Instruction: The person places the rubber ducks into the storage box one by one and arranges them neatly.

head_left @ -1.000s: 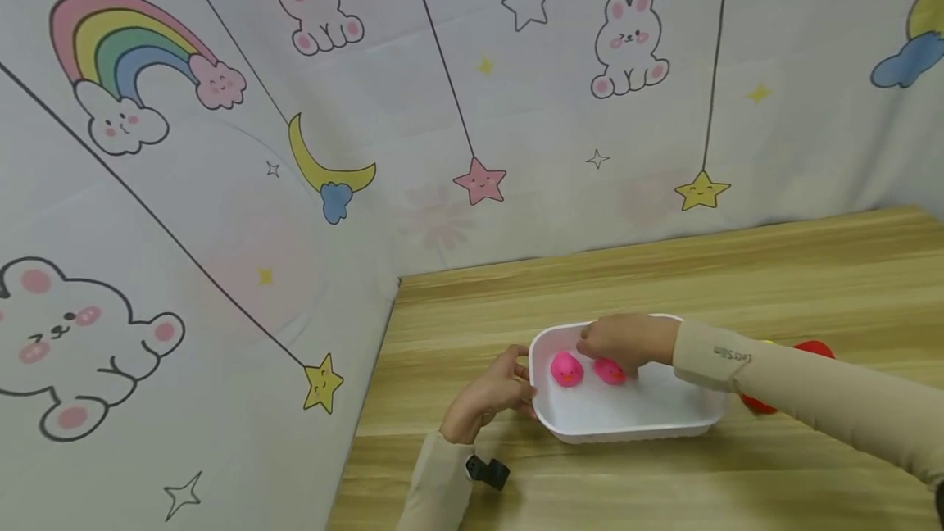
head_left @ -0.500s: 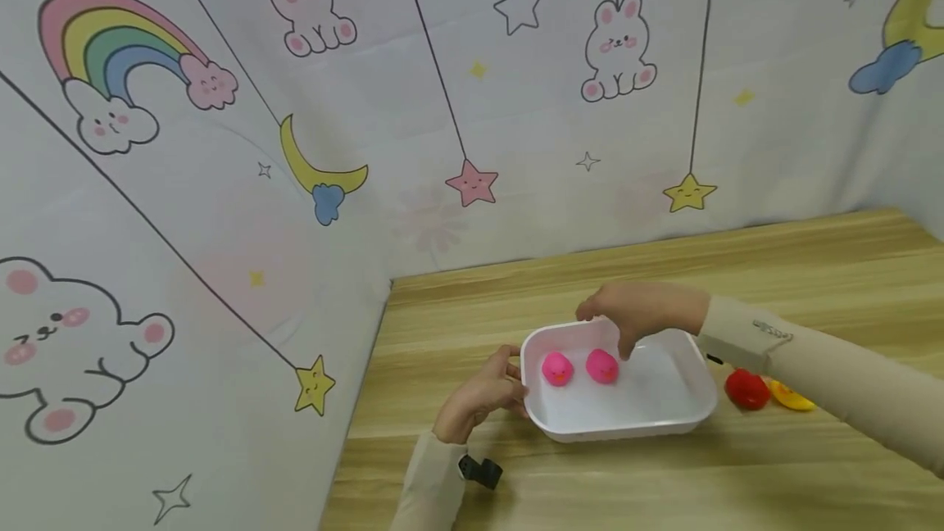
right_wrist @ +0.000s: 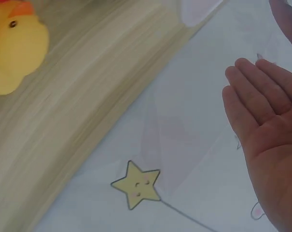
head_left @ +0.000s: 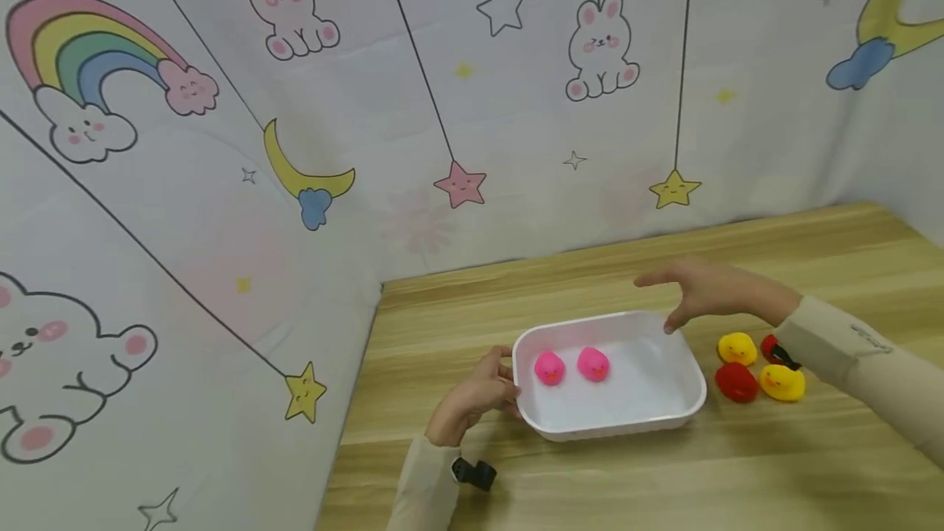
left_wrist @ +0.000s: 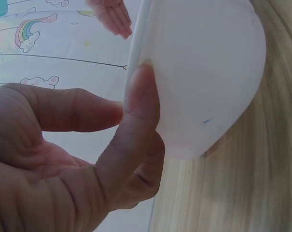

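Observation:
A white plastic tray (head_left: 634,388) stands on the table in the head view. Inside it, towards its left end, sit two pink rubber ducks, one at the left (head_left: 549,368) and one beside it (head_left: 593,364). My left hand (head_left: 475,396) holds the tray's left end; the left wrist view shows its curled fingers and thumb at the rim (left_wrist: 138,36). Above the tray's back right corner, my right hand (head_left: 711,289) hovers with fingers extended and nothing in them. The right wrist view shows its bare palm (right_wrist: 276,145).
Right of the tray lie two yellow rubber ducks, one behind (head_left: 737,348) and one nearer (head_left: 782,383), plus a red duck (head_left: 736,382). Another red thing (head_left: 769,345) is partly hidden by the right wrist's black strap. A printed cloth (head_left: 516,105) hangs behind the wooden table (head_left: 590,490).
My right hand has released the second pink duck in the tray, then risen and moved right. The ducks beside the tray have come into view. My left hand has kept its hold.

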Demonstrator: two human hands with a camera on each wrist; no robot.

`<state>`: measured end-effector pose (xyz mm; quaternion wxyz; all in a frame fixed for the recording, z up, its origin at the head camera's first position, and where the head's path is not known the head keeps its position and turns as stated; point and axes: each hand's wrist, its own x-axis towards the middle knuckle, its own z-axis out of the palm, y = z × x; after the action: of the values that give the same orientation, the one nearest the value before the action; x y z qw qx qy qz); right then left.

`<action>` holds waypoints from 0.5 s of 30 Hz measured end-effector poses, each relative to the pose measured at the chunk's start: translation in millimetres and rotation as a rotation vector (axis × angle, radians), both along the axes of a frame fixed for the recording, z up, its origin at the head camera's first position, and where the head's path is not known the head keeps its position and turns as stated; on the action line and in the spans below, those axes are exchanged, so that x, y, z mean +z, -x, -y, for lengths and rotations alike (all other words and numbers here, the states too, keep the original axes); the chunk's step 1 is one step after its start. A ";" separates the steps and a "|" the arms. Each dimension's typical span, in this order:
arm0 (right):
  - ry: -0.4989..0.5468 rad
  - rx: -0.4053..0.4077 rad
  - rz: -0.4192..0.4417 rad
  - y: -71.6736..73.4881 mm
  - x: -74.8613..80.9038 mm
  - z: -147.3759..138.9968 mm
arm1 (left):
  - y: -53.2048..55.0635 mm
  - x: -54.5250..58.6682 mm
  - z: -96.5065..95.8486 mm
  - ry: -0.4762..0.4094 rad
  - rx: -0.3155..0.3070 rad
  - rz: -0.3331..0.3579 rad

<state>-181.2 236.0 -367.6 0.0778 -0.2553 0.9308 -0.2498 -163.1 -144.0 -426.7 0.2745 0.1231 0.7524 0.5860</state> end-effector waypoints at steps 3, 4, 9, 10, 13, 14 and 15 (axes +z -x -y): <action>0.029 -0.045 -0.020 -7.5 -4.6 -21.5 | -0.3 -0.1 -0.2 0.006 -0.004 -0.002; 0.036 -0.061 -0.024 -10.5 -6.3 -28.3 | -0.4 0.0 -0.2 0.007 -0.006 -0.004; 0.083 -0.171 -0.045 -25.0 -17.0 -59.6 | -0.5 1.5 -0.6 0.008 -0.016 0.001; 0.095 -0.195 -0.043 -27.2 -19.5 -65.2 | -0.5 1.5 -0.8 0.005 -0.014 0.004; 0.133 -0.259 -0.054 -33.8 -28.1 -80.9 | -0.2 1.3 -1.3 0.003 -0.011 0.012; 0.143 -0.275 -0.057 -36.5 -30.9 -85.8 | -0.1 1.0 -1.5 0.004 -0.011 0.012; 0.157 -0.288 -0.060 -39.6 -33.6 -90.4 | 0.0 0.4 -1.6 0.001 -0.011 0.015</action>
<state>-141.6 326.4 -401.2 -0.0068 -0.1318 0.9373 -0.3225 -163.1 -142.4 -426.2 0.2833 0.1229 0.7499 0.5850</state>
